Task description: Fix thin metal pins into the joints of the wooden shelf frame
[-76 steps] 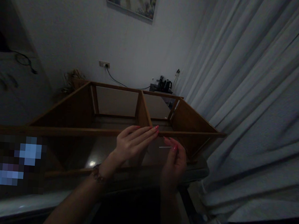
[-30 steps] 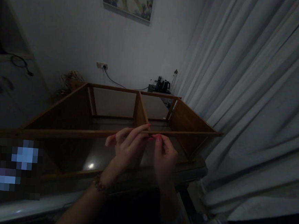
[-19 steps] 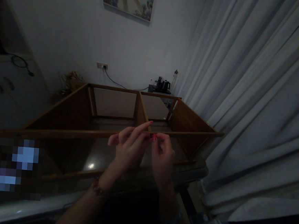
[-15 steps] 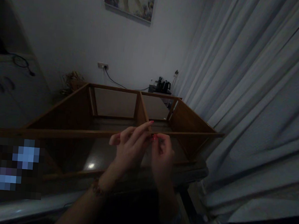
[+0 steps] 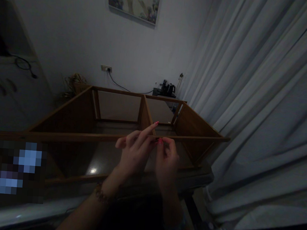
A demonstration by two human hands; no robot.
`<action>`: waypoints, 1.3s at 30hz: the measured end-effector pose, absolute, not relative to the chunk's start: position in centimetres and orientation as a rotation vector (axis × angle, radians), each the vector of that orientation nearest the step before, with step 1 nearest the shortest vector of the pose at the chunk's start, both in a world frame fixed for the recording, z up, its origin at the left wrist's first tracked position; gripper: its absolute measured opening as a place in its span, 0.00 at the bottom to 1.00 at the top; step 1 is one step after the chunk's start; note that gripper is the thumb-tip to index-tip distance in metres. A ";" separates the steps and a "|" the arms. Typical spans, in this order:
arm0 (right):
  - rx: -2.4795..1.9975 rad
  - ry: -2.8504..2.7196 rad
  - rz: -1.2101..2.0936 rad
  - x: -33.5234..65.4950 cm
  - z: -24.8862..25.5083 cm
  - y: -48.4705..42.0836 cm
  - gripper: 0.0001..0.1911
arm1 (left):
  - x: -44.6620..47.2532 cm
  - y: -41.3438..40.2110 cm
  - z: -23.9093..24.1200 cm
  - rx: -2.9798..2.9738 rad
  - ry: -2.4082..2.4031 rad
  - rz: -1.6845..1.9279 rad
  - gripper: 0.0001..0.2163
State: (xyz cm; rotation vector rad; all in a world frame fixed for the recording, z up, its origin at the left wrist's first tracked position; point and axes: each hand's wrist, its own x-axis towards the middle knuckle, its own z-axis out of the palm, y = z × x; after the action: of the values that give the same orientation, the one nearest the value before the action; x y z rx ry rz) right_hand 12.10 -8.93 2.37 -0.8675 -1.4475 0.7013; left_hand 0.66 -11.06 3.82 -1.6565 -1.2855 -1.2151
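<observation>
Brown wood made up the open frame [image 5: 146, 111] on the counter [image 5: 204, 174], its long near rail [image 5: 74, 136] running left to right along the counter's near edge and passing just beyond the fingers. The left hand [image 5: 137, 151] was at the rail beside the divider's near end, forefinger stretched, its grip unclear; the right hand [image 5: 167, 160], nearer the counter's right corner, met it there, thumb and forefinger close together, though whether they gripped anything couldn't be told.
</observation>
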 end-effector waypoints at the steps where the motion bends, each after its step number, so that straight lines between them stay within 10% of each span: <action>1: -0.862 -1.443 0.708 12.1 2.3 -8.9 0.12 | 0.6 -11.1 3.8 -1.659 -1.284 -1.213 0.06; 39: -0.919 -1.650 0.264 12.8 2.2 -9.1 0.10 | 0.0 -11.5 2.9 -1.749 -1.309 -1.181 0.04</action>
State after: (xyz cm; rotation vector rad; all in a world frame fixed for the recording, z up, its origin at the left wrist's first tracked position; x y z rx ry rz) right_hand 12.83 -9.06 2.22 -0.9189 -1.6504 0.2636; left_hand -0.04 -11.51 2.93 -1.7486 -1.3089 -1.1809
